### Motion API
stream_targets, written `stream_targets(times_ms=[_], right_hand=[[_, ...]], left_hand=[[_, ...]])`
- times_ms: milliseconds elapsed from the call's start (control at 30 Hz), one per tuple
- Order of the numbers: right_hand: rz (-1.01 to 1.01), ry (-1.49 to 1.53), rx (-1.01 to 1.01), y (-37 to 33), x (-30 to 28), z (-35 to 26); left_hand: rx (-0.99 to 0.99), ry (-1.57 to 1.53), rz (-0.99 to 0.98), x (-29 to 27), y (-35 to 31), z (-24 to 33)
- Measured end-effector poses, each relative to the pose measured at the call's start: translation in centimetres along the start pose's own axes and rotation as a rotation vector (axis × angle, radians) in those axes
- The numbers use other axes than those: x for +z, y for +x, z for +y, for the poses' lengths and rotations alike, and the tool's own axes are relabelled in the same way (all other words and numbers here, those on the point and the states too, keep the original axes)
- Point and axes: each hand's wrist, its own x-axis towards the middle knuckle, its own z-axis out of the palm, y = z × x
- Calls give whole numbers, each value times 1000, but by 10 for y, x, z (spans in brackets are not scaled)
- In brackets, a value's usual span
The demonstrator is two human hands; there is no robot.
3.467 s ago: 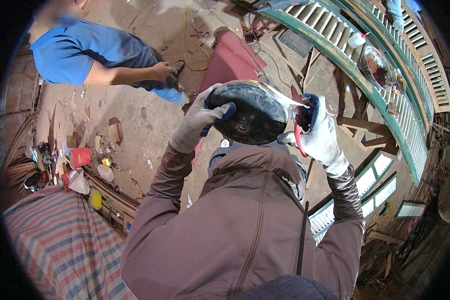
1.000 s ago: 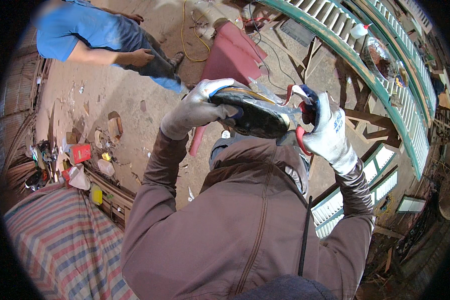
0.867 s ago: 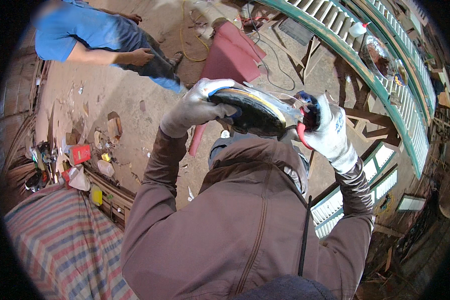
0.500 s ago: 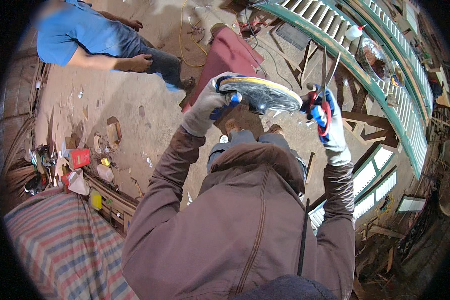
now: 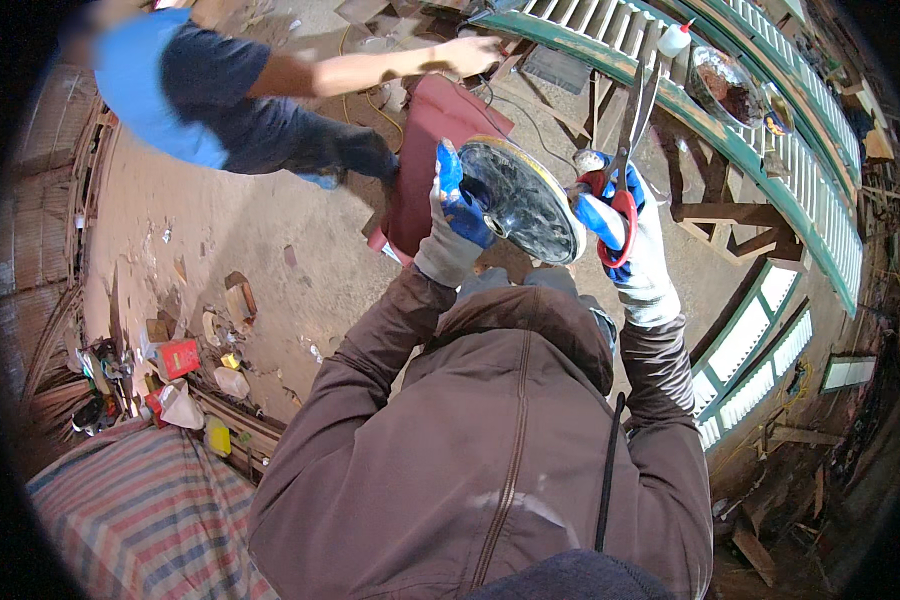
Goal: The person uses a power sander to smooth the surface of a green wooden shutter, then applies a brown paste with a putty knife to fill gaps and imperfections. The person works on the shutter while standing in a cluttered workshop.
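A round black disc [image 5: 535,205] with a raised central hub and a yellowish rim is held up in front of me, tilted. Gripping its left edge is my left hand [image 5: 455,222], in a grey and blue work glove. My right hand [image 5: 638,255], gloved alike, is closed round the red-handled scissors [image 5: 625,145], whose long blades point up and away from me. The fingers of that hand are close to the disc's right edge; whether they touch it I cannot tell.
A person in blue [image 5: 200,100] stands at the far left, one arm stretched right. Beyond the disc lies a dark red sheet [image 5: 435,120]. Green-framed slatted panels [image 5: 770,190] line the right, bearing a white bottle [image 5: 674,40]. A striped cover [image 5: 140,510] lies near left.
The disc has swung from nearly edge-on to showing its hub side, with my left hand moving right. The scissors have shifted slightly left. The other person has reached out to the right.
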Motion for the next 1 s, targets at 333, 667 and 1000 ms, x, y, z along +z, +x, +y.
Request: stream_targets(times_ms=[333,667,1000], right_hand=[[48,-69,-17,2,1,1],[-28,-79,74,7,6,18],[-71,35,139,2,-3,18]], left_hand=[[146,109,-22,-4,9,-26],[65,-304,-198,-49,12,-34],[62,-56,92,-77,10,-47]])
